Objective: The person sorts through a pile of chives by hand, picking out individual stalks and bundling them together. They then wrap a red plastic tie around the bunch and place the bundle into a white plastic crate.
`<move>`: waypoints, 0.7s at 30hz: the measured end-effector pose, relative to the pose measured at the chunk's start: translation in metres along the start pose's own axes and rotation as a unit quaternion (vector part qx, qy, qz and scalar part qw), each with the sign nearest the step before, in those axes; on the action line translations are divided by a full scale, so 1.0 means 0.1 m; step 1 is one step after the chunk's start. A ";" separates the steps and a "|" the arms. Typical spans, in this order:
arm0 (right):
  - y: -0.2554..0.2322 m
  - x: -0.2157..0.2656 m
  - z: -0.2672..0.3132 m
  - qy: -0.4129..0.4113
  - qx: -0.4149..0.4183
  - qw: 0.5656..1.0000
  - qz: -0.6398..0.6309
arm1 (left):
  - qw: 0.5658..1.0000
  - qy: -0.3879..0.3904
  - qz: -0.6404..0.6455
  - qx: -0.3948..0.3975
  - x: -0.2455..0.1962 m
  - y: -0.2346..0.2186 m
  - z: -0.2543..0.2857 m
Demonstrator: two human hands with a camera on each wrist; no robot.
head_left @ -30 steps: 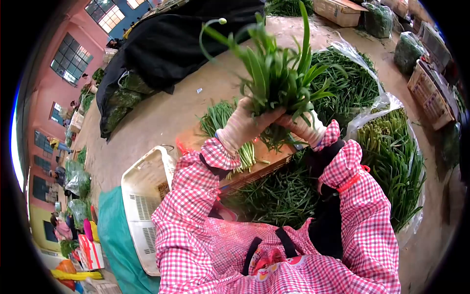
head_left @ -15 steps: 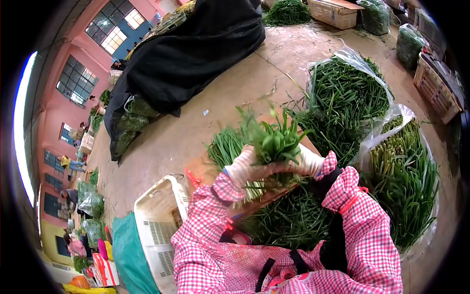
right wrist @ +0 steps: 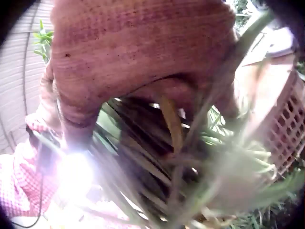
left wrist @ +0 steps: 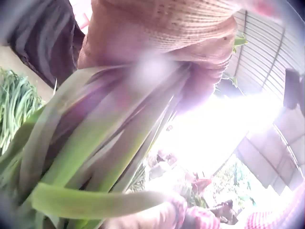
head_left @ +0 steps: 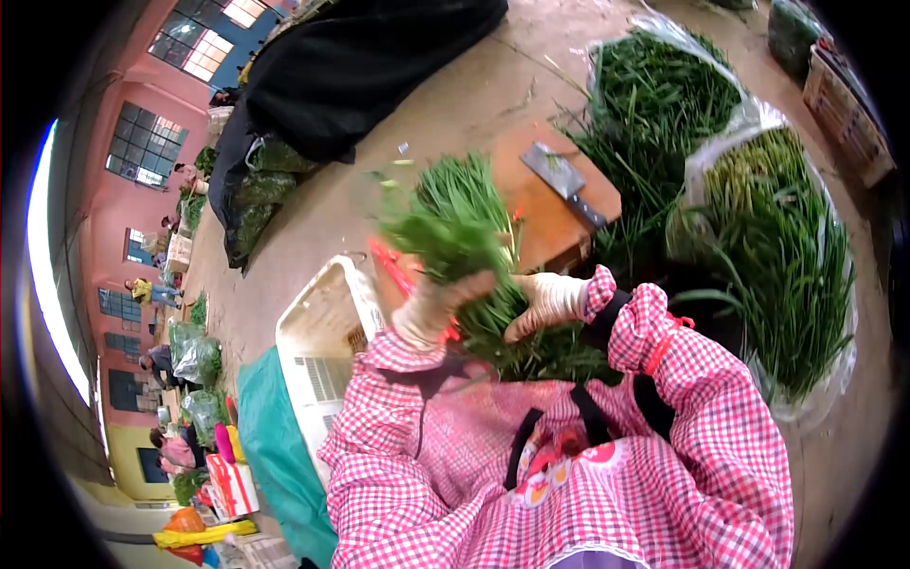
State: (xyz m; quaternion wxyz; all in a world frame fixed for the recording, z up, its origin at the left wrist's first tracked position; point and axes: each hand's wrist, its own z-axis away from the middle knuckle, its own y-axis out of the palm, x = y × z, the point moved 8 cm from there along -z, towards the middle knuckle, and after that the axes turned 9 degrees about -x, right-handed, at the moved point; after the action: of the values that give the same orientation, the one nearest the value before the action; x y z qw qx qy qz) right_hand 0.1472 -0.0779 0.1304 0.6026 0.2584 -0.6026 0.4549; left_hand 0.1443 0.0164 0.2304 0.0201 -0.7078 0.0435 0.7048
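Here, my left hand (head_left: 428, 308), in its knit glove, had its grip clamped around a bunch of green chives (head_left: 445, 237), holding the leafy tips up and away over the corner of the white plastic crate (head_left: 318, 341). On the left wrist view the gloved fingers (left wrist: 157, 43) were curled tight over the flat green blades (left wrist: 95, 143), which filled most of that picture. My right hand (head_left: 545, 299), gloved the same way, lay with its fingers fairly straight and pointing down-left onto the heap of loose chives (head_left: 531, 346) just in front of my apron; its grip looked apart, pressing on the stems more than closing on them. The right wrist view showed the glove (right wrist: 143, 52) arched above dark stems and a few yellowed leaves (right wrist: 171, 124), too blurred for me to tell more.

Beyond the hands stood a low orange-brown tabletop (head_left: 550, 204) with a cleaver (head_left: 564, 182) lying flat on it, and another bundle of chives (head_left: 464, 190) resting across its left edge. To the right sat two clear plastic bags packed with greens, the far one (head_left: 664, 90) and the near one (head_left: 768, 247) side by side. A teal sack (head_left: 275, 455) lay just beside the crate, and a black tarp (head_left: 351, 66) covered a pile farther off on the concrete floor (head_left: 455, 114).
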 end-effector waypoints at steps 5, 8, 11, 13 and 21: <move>0.55 -0.77 0.16 0.048 -0.065 0.993 0.089 | 0.988 -0.078 0.081 -0.102 -0.12 -0.51 0.47; 0.72 -0.95 0.17 0.044 -0.080 0.994 0.059 | 0.989 -0.065 0.090 -0.097 -0.13 -0.78 0.67; 0.65 -0.63 0.41 0.001 -0.110 0.993 0.041 | 0.980 -0.047 0.154 -0.115 -0.28 -0.95 0.90; 0.58 -0.53 0.51 -0.034 -0.124 0.990 0.057 | 0.979 0.004 0.187 -0.078 -0.35 -1.12 1.00; 0.49 -0.30 0.71 -0.074 -0.127 0.981 0.128 | 0.962 0.178 0.208 0.013 -0.64 -0.95 1.02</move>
State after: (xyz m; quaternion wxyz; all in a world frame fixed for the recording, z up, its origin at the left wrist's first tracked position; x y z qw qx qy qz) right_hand 0.0742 -0.1236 0.1001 0.5208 0.1333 -0.7268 0.4274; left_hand 0.0511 0.1218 0.2909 -0.1260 -0.7965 0.2023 0.5557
